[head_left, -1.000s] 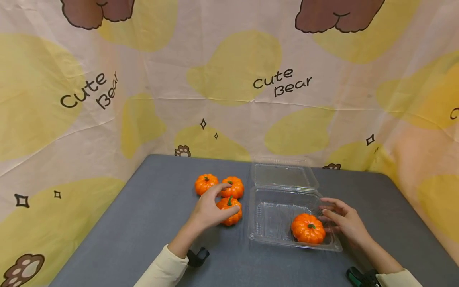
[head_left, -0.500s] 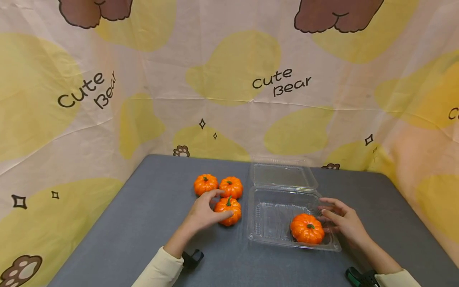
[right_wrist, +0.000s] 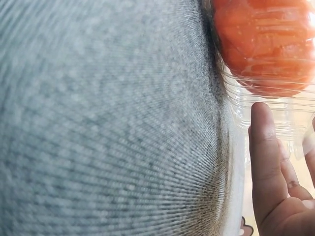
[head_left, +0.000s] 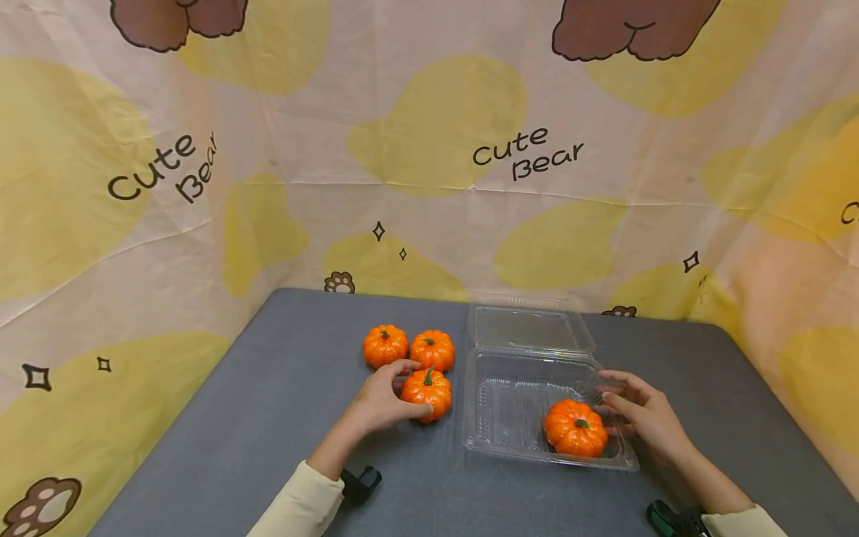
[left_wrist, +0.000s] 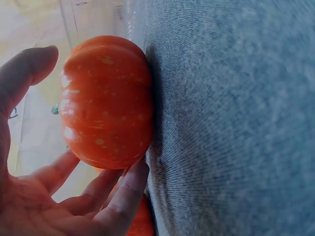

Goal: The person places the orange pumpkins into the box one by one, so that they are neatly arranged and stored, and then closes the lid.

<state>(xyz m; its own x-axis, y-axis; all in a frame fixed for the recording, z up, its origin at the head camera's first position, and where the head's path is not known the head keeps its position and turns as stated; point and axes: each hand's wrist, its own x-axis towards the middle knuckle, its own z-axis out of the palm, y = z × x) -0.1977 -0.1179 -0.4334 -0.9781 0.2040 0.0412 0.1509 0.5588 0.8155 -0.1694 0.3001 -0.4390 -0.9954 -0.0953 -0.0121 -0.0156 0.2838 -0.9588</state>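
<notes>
A shiny orange toy pumpkin [head_left: 429,395] with a green stem sits on the grey table, nearest of a group of three. My left hand [head_left: 382,399] is spread around it. In the left wrist view, the fingertips meet the side of the pumpkin [left_wrist: 106,103] while a gap shows between it and the thumb [left_wrist: 42,64]. Another pumpkin [head_left: 576,428] rests inside a clear plastic clamshell box [head_left: 499,450], at its right end. Beside that end is my right hand [head_left: 644,414], fingers extended at the wall; in the right wrist view one straight finger [right_wrist: 263,142] points up to the ribbed plastic.
Two more pumpkins [head_left: 385,345] [head_left: 432,350] stand just behind the near one. The box's hinged lid [head_left: 530,330] lies folded back toward the printed cloth backdrop [head_left: 429,149]. Grey fabric covers the table [head_left: 268,418].
From above the group, my left hand has come down and back to the left, around the nearest pumpkin, and its thumb has drawn in lower. The right hand stays at the box.
</notes>
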